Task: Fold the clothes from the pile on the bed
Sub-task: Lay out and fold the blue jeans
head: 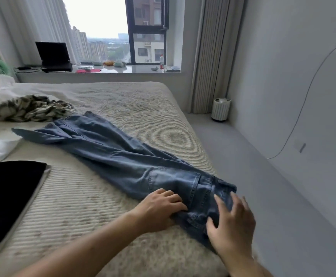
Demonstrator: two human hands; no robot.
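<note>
Both hands work the waist end of the jeans, which lie lengthwise doubled, leg on leg, running diagonally across the bed from the near right edge toward the far left. Left hand curls its fingers onto the denim at the seat, pinning rather than gripping; right hand hovers spread over the waistband, grasping nothing. Denim of this kind is judged moderately heavy, limp yet thick at seams and waistband, and not slippery on the ribbed cover; best holds are the waistband corners and the hems. Waistband sits just beside the bed's right edge, so folding should travel inward. Open cover lies beyond the jeans; a patterned garment and a dark folded item occupy the left.
</note>
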